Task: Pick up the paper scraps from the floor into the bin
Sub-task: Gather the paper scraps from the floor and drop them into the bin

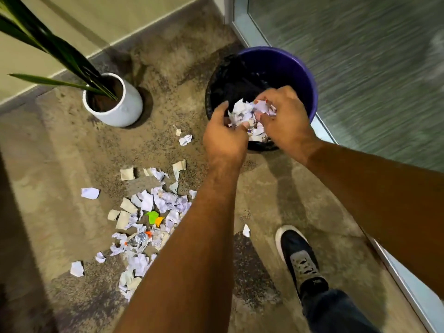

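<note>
Mottled brown concrete floor (276,188), beige wall at top left, metal-framed glass panel (360,68) along the right. Purple bin (293,73) with a black liner (230,82) stands by the frame. Both hands are over the bin's mouth, cupping one wad of paper scraps (247,114) between them: crumpled white pieces, some with dark print. Left hand (224,138) has its fingers curled round the wad's left side; right hand (283,116) curls round its right side and top. More scraps (153,212) lie on the floor, left of the left forearm: torn white and cream pieces, one green, a few orange, a bit of crinkled silver foil. Two small scraps (185,139) sit nearer the bin, one more (246,230) beside the black shoe (296,255). White plant pot (120,104) with long green leaves stands left of the bin, well apart.
</note>
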